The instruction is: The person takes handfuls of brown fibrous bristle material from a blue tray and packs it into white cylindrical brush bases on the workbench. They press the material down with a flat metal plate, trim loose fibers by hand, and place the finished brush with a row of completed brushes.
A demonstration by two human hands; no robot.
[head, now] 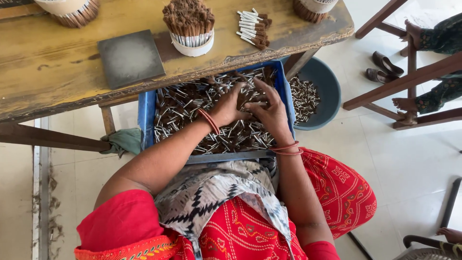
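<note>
Where the worn wooden table (57,62) fills the upper part of the view, a blue crate (146,113) sits half under its front edge, on the person's lap, heaped with small brush heads (183,103), each a silver metal sleeve with a dark brown tuft. Both hands are buried in that heap: the left hand (229,107) lies with fingers curled loosely into the pieces, and the right hand (270,107) is spread wide over them, its fingertips touching the left (whether either hand actually pinches a piece cannot be told). To the right of the crate, on the floor, a round grey-blue basin (325,89) holds a smaller pile of the same pieces. On the table a grey square slab (131,58) lies flat; just beside it a white cup (192,47) stands packed with brush heads, tufts upward. Right of the cup a little bundle of brush heads (253,28) lies loose on the wood.
</note>
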